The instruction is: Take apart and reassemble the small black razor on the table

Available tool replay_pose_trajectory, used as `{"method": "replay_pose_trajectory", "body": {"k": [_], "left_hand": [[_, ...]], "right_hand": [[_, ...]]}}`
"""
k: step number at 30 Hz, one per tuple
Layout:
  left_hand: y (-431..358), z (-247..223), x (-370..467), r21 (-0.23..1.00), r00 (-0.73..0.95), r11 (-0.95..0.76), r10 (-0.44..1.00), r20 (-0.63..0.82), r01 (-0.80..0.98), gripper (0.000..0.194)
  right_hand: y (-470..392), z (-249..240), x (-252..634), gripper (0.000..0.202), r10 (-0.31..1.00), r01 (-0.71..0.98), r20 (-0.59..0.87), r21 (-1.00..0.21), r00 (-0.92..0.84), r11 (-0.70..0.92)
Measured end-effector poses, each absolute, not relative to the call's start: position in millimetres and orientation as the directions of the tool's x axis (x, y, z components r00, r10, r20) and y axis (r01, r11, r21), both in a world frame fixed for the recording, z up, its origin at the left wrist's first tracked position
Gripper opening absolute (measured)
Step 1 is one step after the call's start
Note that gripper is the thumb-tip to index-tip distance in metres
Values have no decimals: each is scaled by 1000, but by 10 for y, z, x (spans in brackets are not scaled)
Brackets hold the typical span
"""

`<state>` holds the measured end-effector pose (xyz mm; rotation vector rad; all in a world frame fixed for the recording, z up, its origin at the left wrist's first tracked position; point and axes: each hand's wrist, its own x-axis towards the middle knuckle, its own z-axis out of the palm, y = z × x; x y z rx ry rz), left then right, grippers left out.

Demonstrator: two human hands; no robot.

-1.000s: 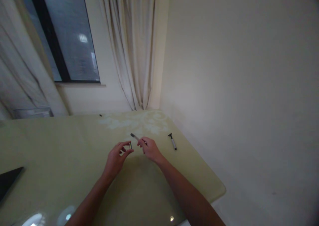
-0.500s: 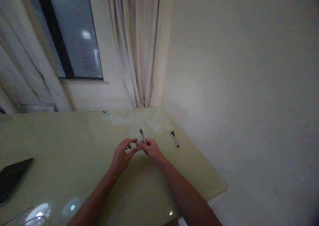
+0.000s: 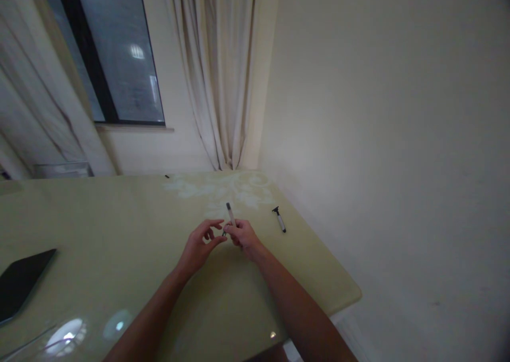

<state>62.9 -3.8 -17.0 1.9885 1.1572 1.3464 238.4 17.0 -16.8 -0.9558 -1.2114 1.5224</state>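
Note:
My right hand [image 3: 244, 236] is closed around a slim pale stick with a dark end [image 3: 230, 212], which points up and away from me. A small narrow dark piece [image 3: 224, 232], too small to name, sits tilted between the fingertips of both hands. My left hand [image 3: 202, 242] is curled beside it, thumb at the lower end of the piece and index finger near its top. To the right, untouched on the table, lies a razor [image 3: 281, 222] with a black head and a grey handle.
The pale yellow-green table [image 3: 119, 229] has a glossy surface. A flat black object [image 3: 26, 279] lies at the left, and a tiny dark bit [image 3: 167, 176] near the far edge. A wall [image 3: 378, 165] runs along the right side; curtains [image 3: 223, 85] hang behind.
The small dark piece has turned from upright to tilted and shifted toward my right hand's fingertips. The stick has moved slightly to the right and stands a little steeper.

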Motion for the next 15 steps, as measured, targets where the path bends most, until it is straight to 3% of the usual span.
{"method": "replay_pose_trajectory", "body": {"k": [4,9,12,15], "left_hand": [[-37,-170,633,754,233,-552,834,500,356,32],[-9,-148,592,833,108,-450,892,440,322,34],[13,-119,555,881,25,-380,921,389,282,40],[11,-84,541,893,8,-368,925,379,258,40]], "right_hand": [[181,-187,2396,31,951,-106,8,-994,-308,-26],[270,-157,2537,51,964,-40,162,-987,-212,157],[282,-116,2639,45,922,114,340,-924,-184,364],[243,-93,2669,37,886,214,389,-871,-250,443]]}}
